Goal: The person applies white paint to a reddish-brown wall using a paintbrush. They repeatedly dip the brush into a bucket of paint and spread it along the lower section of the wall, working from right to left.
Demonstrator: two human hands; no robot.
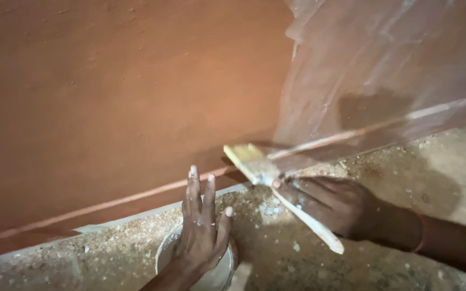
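Right hand (pixel 330 207) is clamped on a flat paintbrush (pixel 276 188), fingers wrapped round the handle approx. mid-length; bristle end points up-left at the base of the orange-brown wall (pixel 109 91), just above the pale stripe (pixel 136 196) that runs along the wall/floor junction. Left hand (pixel 203 231) lies flat, fingers apart and extended, over the rim of a small round container (pixel 164 256) holding white paint, which sits on the speckled floor (pixel 395 172) near the bottom edge of view. Clear plastic sheet (pixel 384 70) hangs over the wall at upper right, lower edge resting near the floor. Risks: (1) loaded bristles may drip onto floor or stripe if brush is held tilted w/o wiping. (2) Left hand bears on the container rim; uneven pressure could tip it and spill paint. (3) Left-hand fingers look paint-marked, though low light makes this uncertain; contact w/ wall would leave prints. (4) Brush tip is close to the sheet edge; a wide stroke could smear the plastic or drag it off the wall. (5) Grit on floor may transfer to bristles if the brush touches down.
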